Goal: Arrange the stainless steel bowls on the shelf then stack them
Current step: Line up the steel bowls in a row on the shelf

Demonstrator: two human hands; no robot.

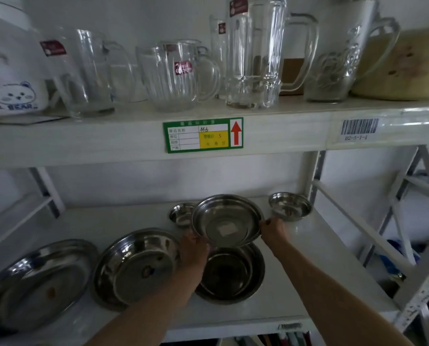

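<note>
A medium steel bowl [227,219] with a white sticker inside is held tilted above the lower shelf [308,245]. My left hand [193,250] grips its left rim and my right hand [273,232] grips its right rim. Directly beneath it lies a larger steel bowl [231,275]. Left of that sit a wide bowl [136,268] and a still wider one [36,285] at the far left. Two small bowls stand at the back: one [181,214] partly hidden behind the held bowl, the other [290,206] at the right.
The upper shelf [133,138] overhangs closely, carrying glass mugs [176,76] and pitchers [256,53], a bear-print mug [13,96] and a green price tag [203,135]. A white upright post [313,171] and slanted metal braces [408,186] stand at the right.
</note>
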